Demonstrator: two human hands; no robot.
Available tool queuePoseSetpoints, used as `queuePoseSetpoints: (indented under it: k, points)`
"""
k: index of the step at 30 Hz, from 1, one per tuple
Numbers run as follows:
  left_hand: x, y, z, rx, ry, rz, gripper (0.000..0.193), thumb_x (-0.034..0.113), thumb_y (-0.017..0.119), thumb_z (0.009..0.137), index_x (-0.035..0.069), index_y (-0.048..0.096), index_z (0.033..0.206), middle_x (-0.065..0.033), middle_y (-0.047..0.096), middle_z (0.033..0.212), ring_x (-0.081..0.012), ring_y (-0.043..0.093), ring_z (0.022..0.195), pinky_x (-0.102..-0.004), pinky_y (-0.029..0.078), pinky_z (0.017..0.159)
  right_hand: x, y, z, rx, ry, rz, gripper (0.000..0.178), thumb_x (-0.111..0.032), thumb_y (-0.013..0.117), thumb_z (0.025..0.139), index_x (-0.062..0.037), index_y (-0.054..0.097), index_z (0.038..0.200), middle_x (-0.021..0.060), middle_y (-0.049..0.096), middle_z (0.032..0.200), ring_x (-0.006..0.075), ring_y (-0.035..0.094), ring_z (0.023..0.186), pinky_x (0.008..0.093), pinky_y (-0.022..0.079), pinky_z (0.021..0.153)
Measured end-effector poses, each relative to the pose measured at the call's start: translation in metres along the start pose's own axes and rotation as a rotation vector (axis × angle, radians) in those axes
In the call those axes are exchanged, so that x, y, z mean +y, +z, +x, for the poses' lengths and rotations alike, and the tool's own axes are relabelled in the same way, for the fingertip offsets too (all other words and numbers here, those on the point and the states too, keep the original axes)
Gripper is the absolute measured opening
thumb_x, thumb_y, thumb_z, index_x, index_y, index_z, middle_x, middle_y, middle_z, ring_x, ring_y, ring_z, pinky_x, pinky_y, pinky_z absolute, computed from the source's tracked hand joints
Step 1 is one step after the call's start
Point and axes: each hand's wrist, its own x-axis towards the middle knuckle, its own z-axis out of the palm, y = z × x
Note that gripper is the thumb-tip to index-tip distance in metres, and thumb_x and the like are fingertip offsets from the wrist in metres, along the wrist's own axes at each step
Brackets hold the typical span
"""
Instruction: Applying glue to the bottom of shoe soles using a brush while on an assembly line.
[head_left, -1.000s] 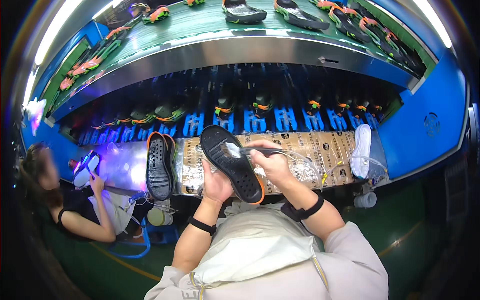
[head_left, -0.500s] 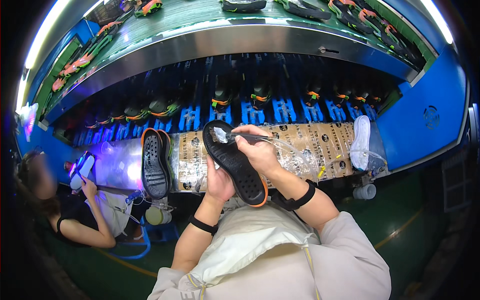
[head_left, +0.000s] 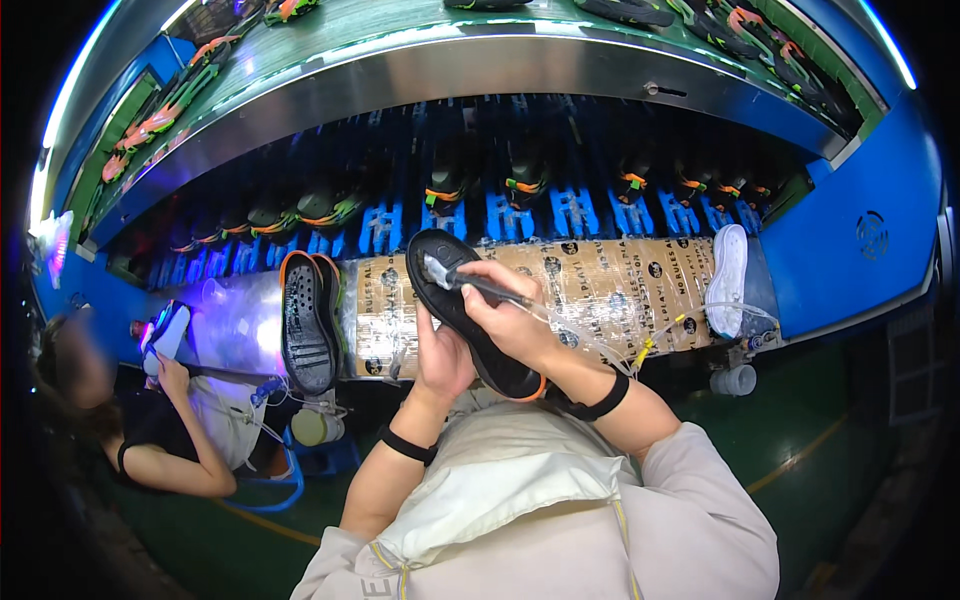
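A black shoe sole [head_left: 452,308] with an orange edge at its near end is tilted in front of me, its inner side facing up. My left hand [head_left: 443,362] grips it from below and along its left side, the fingers partly hidden underneath. In my right hand [head_left: 512,318] I hold a dark-handled brush [head_left: 462,281], fed by a clear tube. Its whitish tip [head_left: 436,270] touches the inside of the sole near the far end, where a wet, shiny patch shows.
Two black soles [head_left: 303,330] stand together at the left of the cardboard-covered ledge [head_left: 610,290]. A white shoe piece [head_left: 727,280] rests at its right end. Beyond, shoes hang over blue holders [head_left: 575,215] below a green conveyor [head_left: 400,32]. A co-worker [head_left: 170,440] sits at left.
My right hand has shifted slightly left and down, and the brush tip has moved a little nearer me on the sole. The sole has tilted a bit. Parts on the upper conveyor have moved right.
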Motion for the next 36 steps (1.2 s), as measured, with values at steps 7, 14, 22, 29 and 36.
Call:
queuePoseSetpoints:
  k: [7, 14, 22, 29, 36]
  points:
    - [0.023, -0.008, 0.016, -0.025, 0.022, -0.009, 0.085, 0.072, 0.025, 0.106, 0.004, 0.053, 0.148, -0.0144, 0.061, 0.145, -0.0328, 0.056, 0.136, -0.0466, 0.041, 0.12, -0.053, -0.074, -0.01, -0.702, 0.093, -0.549, 0.019, -0.02, 0.073, 0.086, -0.0036, 0.076, 0.097, 0.0208, 0.074, 0.087, 0.0373, 0.073, 0.077, 0.0431, 0.057, 0.071]
    - [0.001, 0.016, 0.003, -0.038, 0.036, 0.046, 0.086, 0.075, 0.026, 0.104, 0.01, 0.045, 0.156, -0.011, 0.052, 0.156, -0.0284, 0.05, 0.143, -0.0446, 0.038, 0.122, -0.031, -0.045, 0.019, -0.094, -0.09, 0.008, 0.026, -0.013, 0.074, 0.092, -0.0032, 0.076, 0.115, 0.0172, 0.076, 0.106, 0.0301, 0.075, 0.093, 0.037, 0.057, 0.084]
    - [0.011, 0.009, 0.0, -0.094, 0.037, -0.025, 0.085, 0.077, 0.035, 0.101, 0.01, 0.053, 0.15, -0.0114, 0.059, 0.149, -0.0282, 0.057, 0.136, -0.0444, 0.046, 0.117, -0.026, -0.054, 0.033, -0.433, 0.056, 0.233, 0.025, -0.009, 0.073, 0.092, -0.001, 0.077, 0.115, 0.0133, 0.078, 0.107, 0.0163, 0.071, 0.103, 0.0317, 0.057, 0.091]
    - [0.026, -0.007, 0.001, -0.266, 0.08, -0.167, 0.086, 0.077, 0.037, 0.1, 0.008, 0.053, 0.149, -0.0134, 0.061, 0.146, -0.0315, 0.059, 0.133, -0.0477, 0.047, 0.116, -0.034, -0.054, 0.028, -0.719, -0.214, 0.068, 0.024, -0.015, 0.076, 0.09, -0.0052, 0.078, 0.112, 0.0153, 0.075, 0.101, 0.0328, 0.071, 0.093, 0.0409, 0.055, 0.081]
    - [0.049, 0.028, 0.016, -0.422, 0.249, -0.023, 0.075, 0.072, 0.039, 0.102, 0.012, 0.061, 0.141, -0.0143, 0.067, 0.132, -0.0307, 0.065, 0.118, -0.0472, 0.051, 0.108, -0.041, -0.042, 0.011, -0.741, -0.429, -0.094, 0.03, -0.016, 0.077, 0.09, -0.0112, 0.075, 0.12, 0.0104, 0.071, 0.091, 0.0298, 0.069, 0.089, 0.043, 0.049, 0.086]
